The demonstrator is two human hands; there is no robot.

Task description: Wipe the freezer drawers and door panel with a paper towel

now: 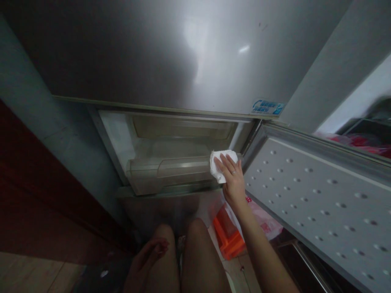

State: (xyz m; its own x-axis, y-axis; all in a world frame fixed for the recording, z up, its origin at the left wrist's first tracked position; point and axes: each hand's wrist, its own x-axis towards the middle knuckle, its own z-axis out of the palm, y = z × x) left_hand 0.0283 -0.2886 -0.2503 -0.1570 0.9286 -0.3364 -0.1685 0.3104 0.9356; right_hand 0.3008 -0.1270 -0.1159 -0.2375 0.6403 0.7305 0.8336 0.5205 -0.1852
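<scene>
My right hand (230, 171) presses a folded white cloth or paper towel (216, 173) against the right end of a clear plastic drawer (186, 169), its fingers lying over the cloth. The drawer sits in the open lower compartment of a fridge. Low on the left, my left hand (152, 250) rests by my left thigh with its fingers curled. Something reddish shows at those fingertips, too dim to make out.
The lower fridge door (305, 199) stands swung out to the right. Above is the closed silver upper door (152, 53). An orange plastic container (227, 236) and a pinkish plastic bag (265, 219) lie on the floor. A dark red panel (39, 195) stands at the left.
</scene>
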